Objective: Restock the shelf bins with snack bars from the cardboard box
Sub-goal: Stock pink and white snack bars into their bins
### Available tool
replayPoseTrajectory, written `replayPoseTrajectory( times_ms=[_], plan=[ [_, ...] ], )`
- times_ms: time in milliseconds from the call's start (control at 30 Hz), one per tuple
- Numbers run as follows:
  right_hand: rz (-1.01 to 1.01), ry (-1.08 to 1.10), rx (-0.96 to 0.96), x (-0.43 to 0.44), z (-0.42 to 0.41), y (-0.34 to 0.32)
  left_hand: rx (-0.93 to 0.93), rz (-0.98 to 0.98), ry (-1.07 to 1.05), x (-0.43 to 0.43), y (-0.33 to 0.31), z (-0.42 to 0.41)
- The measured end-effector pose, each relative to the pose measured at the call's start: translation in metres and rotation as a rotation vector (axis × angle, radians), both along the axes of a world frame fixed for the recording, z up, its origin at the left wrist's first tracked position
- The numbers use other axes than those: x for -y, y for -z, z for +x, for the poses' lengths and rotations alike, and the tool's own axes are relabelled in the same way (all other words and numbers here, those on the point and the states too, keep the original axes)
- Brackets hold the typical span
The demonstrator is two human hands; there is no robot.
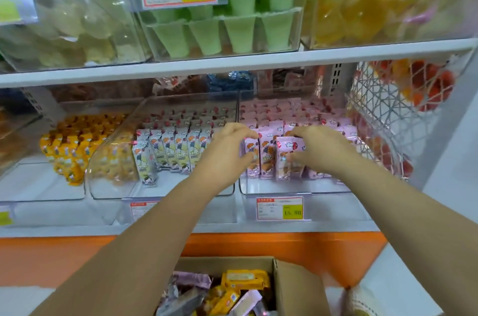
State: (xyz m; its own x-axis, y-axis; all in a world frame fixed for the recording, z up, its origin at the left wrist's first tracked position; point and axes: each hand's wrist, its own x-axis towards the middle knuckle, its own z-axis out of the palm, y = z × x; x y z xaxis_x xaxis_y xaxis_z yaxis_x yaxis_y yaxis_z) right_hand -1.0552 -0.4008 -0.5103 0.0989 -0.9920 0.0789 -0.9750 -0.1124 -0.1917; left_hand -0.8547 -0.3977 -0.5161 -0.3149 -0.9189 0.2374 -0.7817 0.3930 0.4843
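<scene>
Both hands reach into the right clear shelf bin [297, 190], which is filled with upright pink snack bars [267, 152]. My left hand [227, 152] presses the left end of the front row, fingers curled around a pink bar. My right hand [319, 148] grips the right side of the same front bars, thumb underneath. The middle bin [165, 192] holds pale grey-white bars [172, 150] and the left bin holds yellow bars [69, 150]. The open cardboard box [292, 287] sits below at the bottom centre with mixed yellow and purple bars [232, 289] inside.
Price tags [279, 208] hang on the bin fronts above an orange shelf base [284, 245]. The upper shelf [232, 63] carries clear bins of green, white and yellow sweets. A white wire basket [382, 113] with red items hangs at right.
</scene>
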Motion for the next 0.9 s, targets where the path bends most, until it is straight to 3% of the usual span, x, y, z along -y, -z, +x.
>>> replayPoseTrajectory(
  times_ms=[233, 667, 900],
  plan=[
    [-0.088, 0.019, -0.102, 0.024, 0.010, 0.009, -0.195, -0.006, 0.059, 0.001, 0.009, 0.007],
    [-0.208, -0.001, -0.075, 0.021, 0.002, 0.013, -0.176, -0.014, 0.021, -0.002, 0.007, 0.004],
    [-0.320, 0.034, -0.068, -0.012, -0.004, 0.012, -0.244, -0.233, -0.034, -0.023, 0.011, 0.002]
  ],
)
